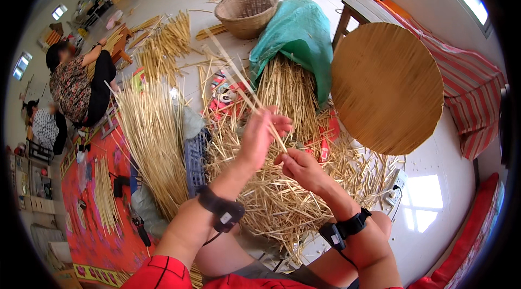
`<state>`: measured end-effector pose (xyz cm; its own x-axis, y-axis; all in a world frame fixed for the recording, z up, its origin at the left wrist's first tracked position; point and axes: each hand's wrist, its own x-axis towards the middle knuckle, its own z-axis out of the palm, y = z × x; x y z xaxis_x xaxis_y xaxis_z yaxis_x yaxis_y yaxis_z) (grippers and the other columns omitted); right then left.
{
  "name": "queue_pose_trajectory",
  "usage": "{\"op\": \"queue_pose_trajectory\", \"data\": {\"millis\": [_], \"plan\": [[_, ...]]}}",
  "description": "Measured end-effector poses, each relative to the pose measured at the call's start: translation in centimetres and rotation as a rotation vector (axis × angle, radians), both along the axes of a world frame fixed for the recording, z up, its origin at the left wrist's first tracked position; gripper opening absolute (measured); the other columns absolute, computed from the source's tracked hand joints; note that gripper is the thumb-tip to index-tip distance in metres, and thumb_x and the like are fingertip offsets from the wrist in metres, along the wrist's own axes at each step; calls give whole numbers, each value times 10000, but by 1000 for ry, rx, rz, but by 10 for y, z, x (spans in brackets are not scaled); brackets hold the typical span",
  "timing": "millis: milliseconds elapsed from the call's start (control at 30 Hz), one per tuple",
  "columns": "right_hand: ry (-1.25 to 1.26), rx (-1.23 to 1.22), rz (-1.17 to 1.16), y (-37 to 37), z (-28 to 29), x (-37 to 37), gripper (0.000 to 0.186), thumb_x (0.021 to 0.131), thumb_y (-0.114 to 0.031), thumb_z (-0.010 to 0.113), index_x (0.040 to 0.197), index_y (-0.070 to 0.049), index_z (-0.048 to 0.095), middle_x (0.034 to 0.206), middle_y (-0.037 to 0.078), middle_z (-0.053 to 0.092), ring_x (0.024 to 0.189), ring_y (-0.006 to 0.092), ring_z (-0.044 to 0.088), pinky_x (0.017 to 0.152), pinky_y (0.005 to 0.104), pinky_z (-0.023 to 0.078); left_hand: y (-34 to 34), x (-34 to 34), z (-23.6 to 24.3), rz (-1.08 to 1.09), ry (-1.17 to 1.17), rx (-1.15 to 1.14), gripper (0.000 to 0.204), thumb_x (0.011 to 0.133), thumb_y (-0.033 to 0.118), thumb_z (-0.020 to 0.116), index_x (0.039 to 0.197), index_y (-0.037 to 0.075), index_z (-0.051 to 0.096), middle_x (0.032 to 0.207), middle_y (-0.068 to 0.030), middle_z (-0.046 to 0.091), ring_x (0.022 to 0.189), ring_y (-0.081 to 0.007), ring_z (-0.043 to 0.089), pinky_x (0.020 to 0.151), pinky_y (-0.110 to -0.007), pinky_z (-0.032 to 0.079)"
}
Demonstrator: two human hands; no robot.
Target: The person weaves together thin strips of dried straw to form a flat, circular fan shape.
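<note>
My left hand (261,138) is around a few long pale straws (244,85), thumb against them and fingers partly curled. My right hand (298,167) pinches their lower ends just below and to the right. The straws slant up to the upper left, their far ends blurred. Beneath my hands lies a heap of loose short straw (271,205). A green sack (298,29) with straw spilling from it lies beyond. A long bundle of straws (152,142) rests to the left beside a blue plastic crate (194,159).
A wicker basket (244,20) stands ahead, a round brown board (388,85) leans against a wooden bench (358,10) at right. A power strip (395,186) lies below it. A red mat (81,207) with straws and tools lies left. Two people (76,83) (46,126) sit at far left.
</note>
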<state>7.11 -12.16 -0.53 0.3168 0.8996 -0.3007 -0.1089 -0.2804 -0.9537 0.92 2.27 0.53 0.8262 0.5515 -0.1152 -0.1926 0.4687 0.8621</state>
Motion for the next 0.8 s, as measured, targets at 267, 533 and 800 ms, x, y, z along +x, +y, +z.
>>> {"op": "queue_pose_trajectory", "data": {"millis": [267, 533, 800], "plan": [[-302, 177, -139, 13, -12, 4, 195, 900, -171, 544, 1009, -10, 536, 882, 71, 575, 803, 136, 552, 661, 264, 474, 1, -4, -4, 151, 48, 325, 300, 963, 254, 419, 983, 10, 593, 867, -19, 588, 775, -70, 528, 701, -217, 437], [-387, 55, -382, 1, -4, 27, 236, 856, -157, 609, 1008, 20, 570, 886, 80, 628, 823, 137, 583, 720, 260, 470, 128, -93, 63, 470, 277, 549, 263, 935, 223, 473, 1058, 42, 619, 743, 42, 547, 614, -26, 432, 560, -165, 385], [-586, 21, -250, -1, -2, 6, 198, 819, -121, 621, 957, 19, 597, 898, 122, 598, 827, 199, 595, 718, 305, 461, 258, -317, 44, 1105, 602, 1164, 228, 895, 234, 536, 954, 40, 641, 683, -20, 603, 589, -89, 531, 528, -253, 411]]}}
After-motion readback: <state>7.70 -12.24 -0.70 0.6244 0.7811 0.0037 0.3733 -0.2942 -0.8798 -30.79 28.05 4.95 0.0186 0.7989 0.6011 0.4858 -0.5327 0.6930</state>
